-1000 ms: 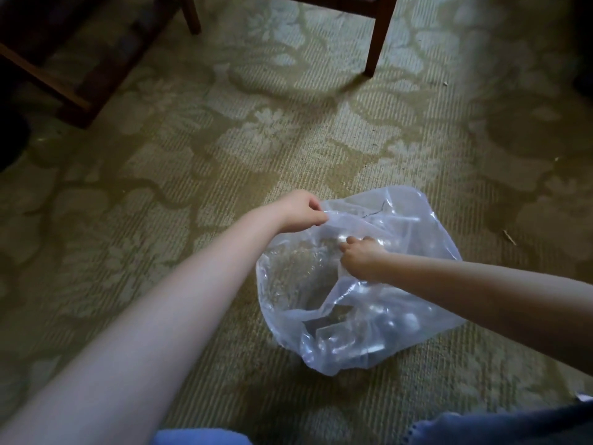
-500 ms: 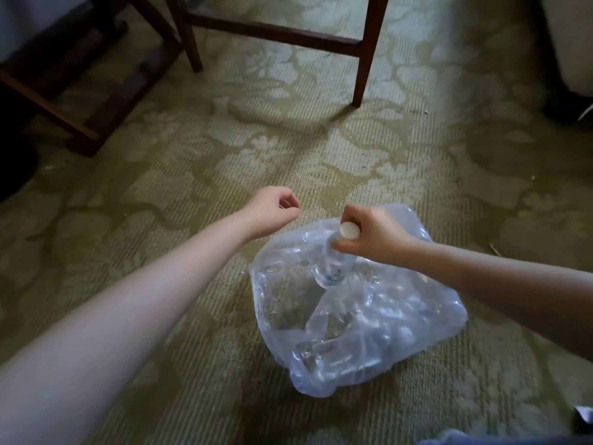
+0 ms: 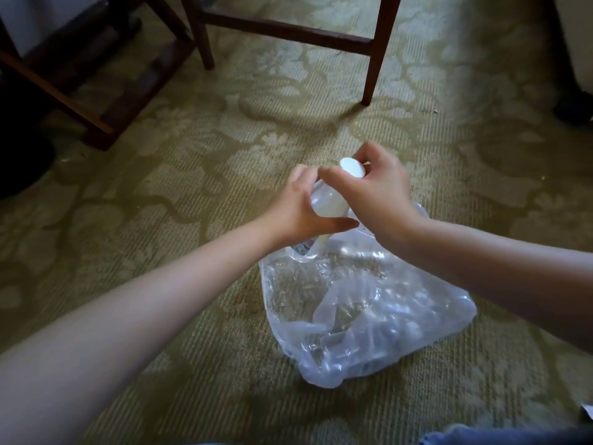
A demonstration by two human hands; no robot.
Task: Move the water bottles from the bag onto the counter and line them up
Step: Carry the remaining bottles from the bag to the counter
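Observation:
A clear plastic bag (image 3: 359, 319) lies on the patterned carpet with more clear bottles dimly visible inside it. Above the bag's far rim a clear water bottle (image 3: 329, 200) with a white cap (image 3: 352, 167) is held up. My right hand (image 3: 378, 194) grips it at the neck just under the cap. My left hand (image 3: 301, 207) wraps round the bottle's body from the left. The bottle's lower part is hidden behind my left hand and the bag's rim. No counter is in view.
Dark wooden chair legs (image 3: 373, 59) with a crossbar stand on the carpet beyond the bag. More dark wooden furniture (image 3: 106, 91) is at the far left. A dark object (image 3: 574, 107) sits at the right edge.
My right hand has lifted the bottle up out of the bag. My left hand, which was apart and holding nothing, has come across and taken hold of the bottle's body.

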